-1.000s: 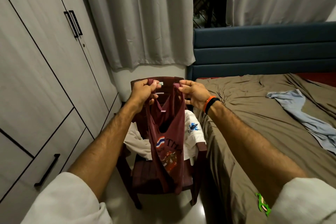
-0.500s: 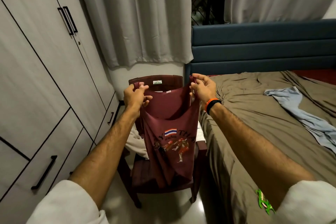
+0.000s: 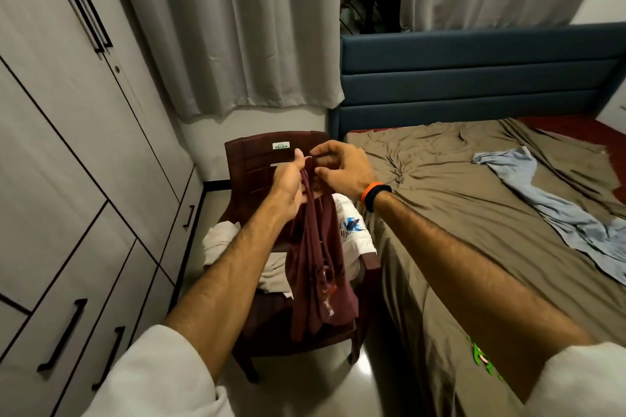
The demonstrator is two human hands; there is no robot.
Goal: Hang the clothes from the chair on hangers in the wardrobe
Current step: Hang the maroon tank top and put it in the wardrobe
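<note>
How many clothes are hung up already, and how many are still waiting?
None look hung yet: the wardrobe doors are closed and no hanger shows. In hand is the maroon top, its straps bunched in the left hand, with the right hand pinching its top edge. Light clothes still lie on the chair.

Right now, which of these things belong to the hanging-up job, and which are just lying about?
Part of the job:
maroon top, held by left hand and right hand
white clothes
chair
wardrobe

Lying about:
blue garment
bed
curtains
</note>
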